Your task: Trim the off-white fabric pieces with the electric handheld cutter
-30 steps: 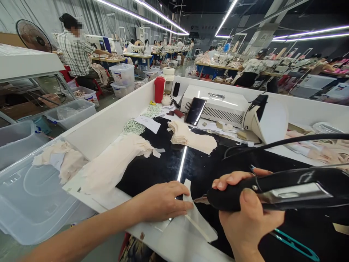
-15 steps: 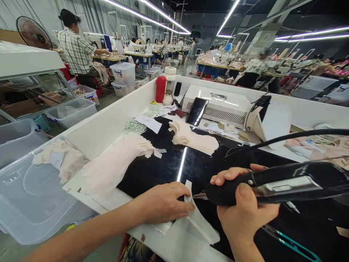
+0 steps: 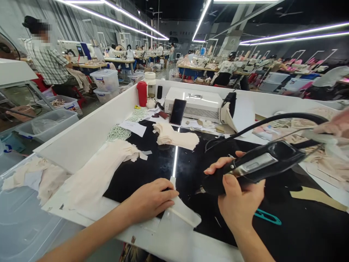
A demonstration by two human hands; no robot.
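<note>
My left hand (image 3: 154, 199), fingers together, grips the upper part of a pale translucent fabric piece (image 3: 188, 213) at the front edge of a black work surface (image 3: 131, 178). In my right hand (image 3: 240, 200) is a black corded hand-held tool (image 3: 253, 163) with a silver plate on its side, fingers wrapped round it. Its narrow tip points toward the fabric piece, apart from it. Teal-handled scissors or snips (image 3: 268, 216) lie partly hidden behind my right wrist. Ahead rests a stack of cream fabric pieces (image 3: 174, 136); a larger cream pile (image 3: 95, 174) is at the left.
Another person's blurred hand (image 3: 334, 125) reaches in at the right, by the cord. A phone (image 3: 177, 112) leans on a white vented box (image 3: 195, 102). Near the left wall stand a red flask (image 3: 141, 94) and green cord bundles (image 3: 119, 133). A beige piece (image 3: 317, 196) lies right.
The view has swung right. My right hand and the tool have drawn away from the fabric piece, which my left hand still grips. Another person's hand has appeared at the right.
</note>
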